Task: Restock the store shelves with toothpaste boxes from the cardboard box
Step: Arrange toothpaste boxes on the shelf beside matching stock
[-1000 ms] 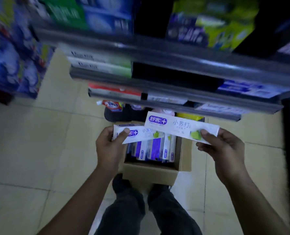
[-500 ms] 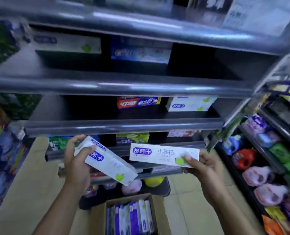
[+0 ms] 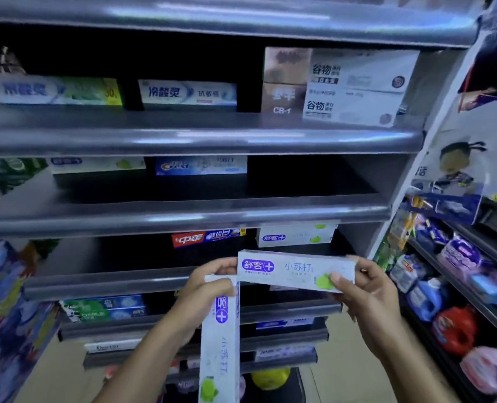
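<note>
The left hand (image 3: pixel 203 295) grips one toothpaste box, the upright box (image 3: pixel 219 344), by its top end, fingers and thumb curled round it; the rest of the box hangs straight down below the grip, logo near the hand. The right hand (image 3: pixel 372 301) pinches the level box (image 3: pixel 288 270) at its right end, thumb on the front over the green print, fingers behind; the box runs out leftward from the grip, lying flat. Its left end sits just above the left hand's knuckles, possibly touching them. Both boxes are held in front of the shelf (image 3: pixel 110 283) edge, below a stack (image 3: pixel 295 235) of matching boxes.
</note>
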